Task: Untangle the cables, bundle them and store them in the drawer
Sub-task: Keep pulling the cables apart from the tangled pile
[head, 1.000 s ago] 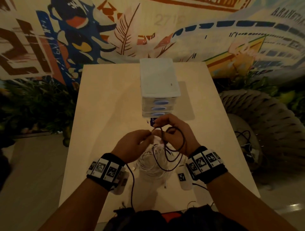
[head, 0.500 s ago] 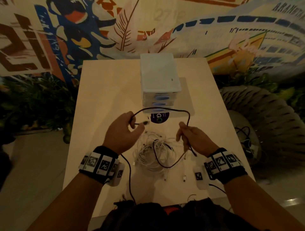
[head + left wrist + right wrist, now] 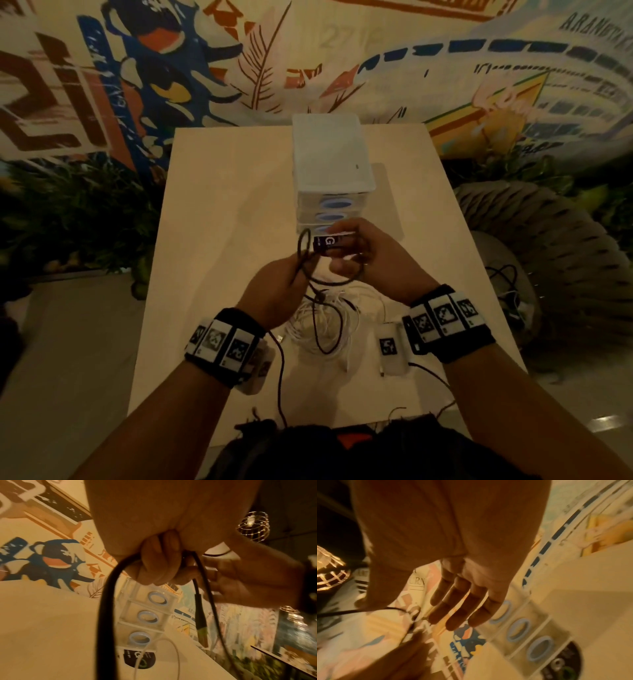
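My left hand (image 3: 277, 291) grips a black cable (image 3: 329, 282), looped above the table (image 3: 222, 205). In the left wrist view its curled fingers (image 3: 159, 566) pinch the black cable (image 3: 105, 608), and a plug end (image 3: 200, 615) hangs below. My right hand (image 3: 370, 263) is close beside it, fingers (image 3: 462, 608) straight, with the black cable (image 3: 342, 613) running across by the thumb. A tangle of white cables (image 3: 308, 329) lies on the table under both hands. The white three-drawer unit (image 3: 329, 161) stands just beyond, all drawers closed.
A black round sticker (image 3: 139, 658) lies on the table in front of the drawers. A woven chair (image 3: 548, 240) with more cables (image 3: 507, 284) stands right of the table. Plants (image 3: 68, 212) and a painted wall sit behind. The table's edges are near on both sides.
Half a second ago my hands were spread apart with the black cable stretched between them. They have come back together, and the cable now hangs in loops from my left hand.
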Tool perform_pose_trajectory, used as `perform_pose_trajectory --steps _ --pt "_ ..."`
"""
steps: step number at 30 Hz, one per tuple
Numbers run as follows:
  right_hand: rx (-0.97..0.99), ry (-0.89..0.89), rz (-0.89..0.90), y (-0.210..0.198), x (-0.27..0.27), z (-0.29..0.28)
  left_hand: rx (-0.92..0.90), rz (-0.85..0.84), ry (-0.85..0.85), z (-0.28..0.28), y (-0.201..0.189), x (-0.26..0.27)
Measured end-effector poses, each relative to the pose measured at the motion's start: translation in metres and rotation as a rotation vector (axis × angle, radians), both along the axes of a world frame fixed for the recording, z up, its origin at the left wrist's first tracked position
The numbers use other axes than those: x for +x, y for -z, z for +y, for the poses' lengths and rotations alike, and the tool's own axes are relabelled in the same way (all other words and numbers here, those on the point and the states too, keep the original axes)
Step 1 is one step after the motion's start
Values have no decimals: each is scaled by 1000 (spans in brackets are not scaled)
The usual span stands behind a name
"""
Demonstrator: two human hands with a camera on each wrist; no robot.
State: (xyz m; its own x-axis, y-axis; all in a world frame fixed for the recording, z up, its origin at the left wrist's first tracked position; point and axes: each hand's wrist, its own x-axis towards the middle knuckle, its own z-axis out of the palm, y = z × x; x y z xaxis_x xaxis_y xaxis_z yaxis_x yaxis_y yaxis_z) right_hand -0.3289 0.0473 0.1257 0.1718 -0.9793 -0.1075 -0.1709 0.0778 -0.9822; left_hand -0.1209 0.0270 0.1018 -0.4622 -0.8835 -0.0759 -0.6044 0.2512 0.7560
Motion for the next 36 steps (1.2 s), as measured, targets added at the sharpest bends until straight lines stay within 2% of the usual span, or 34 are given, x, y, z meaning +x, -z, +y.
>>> perform_pose_trajectory --steps 3,6,8,11,16,28,32,36 --pt "105 57 281 43 -28 13 81 51 -181 -6 4 19" --pt "321 80 592 95 -41 27 66 10 -278 -11 8 36" --pt "433 52 681 124 -39 33 91 -5 -325 -14 12 44" --pt "458 55 775 141 -28 34 134 4 -386 -13 16 51" --pt "502 72 736 152 -19 20 163 -10 -414 -9 22 56" --pt "411 33 884 154 -20 19 270 -106 -402 -11 47 61" --pt "356 31 888 143 -18 24 235 -217 -355 -14 52 60" --pt "196 182 812 115 -28 24 251 -355 -294 -19 58 64"
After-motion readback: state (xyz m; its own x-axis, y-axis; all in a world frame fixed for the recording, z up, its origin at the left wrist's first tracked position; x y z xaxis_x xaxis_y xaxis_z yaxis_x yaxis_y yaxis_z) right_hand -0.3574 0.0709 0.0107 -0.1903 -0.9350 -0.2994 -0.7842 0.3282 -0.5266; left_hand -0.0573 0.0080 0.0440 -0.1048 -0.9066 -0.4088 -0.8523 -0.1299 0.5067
